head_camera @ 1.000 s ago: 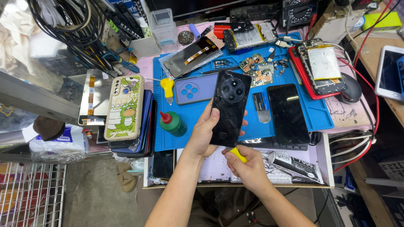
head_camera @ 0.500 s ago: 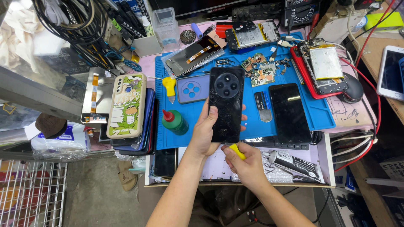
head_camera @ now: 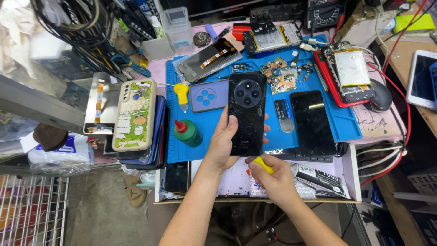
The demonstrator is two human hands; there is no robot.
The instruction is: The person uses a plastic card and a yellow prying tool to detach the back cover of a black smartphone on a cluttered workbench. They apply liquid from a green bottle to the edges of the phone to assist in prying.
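Two bare hands meet at the centre of the frame: the left hand (head_camera: pixel 224 141) has its fingers wrapped around a black phone (head_camera: pixel 246 114), held back side up with its round camera cluster toward the top, above the blue work mat (head_camera: pixel 209 123). Just below it, the right hand (head_camera: pixel 273 180) is closed on a small yellow tool (head_camera: pixel 263 165) whose tip meets the phone's bottom edge. Left of the hands a green bottle (head_camera: pixel 187 132) with a red cap stands on the mat, and a second dark phone (head_camera: pixel 312 122) lies to the right.

glossy black phone (head_camera: pixel 246 114), matt blue mat (head_camera: pixel 214 123)
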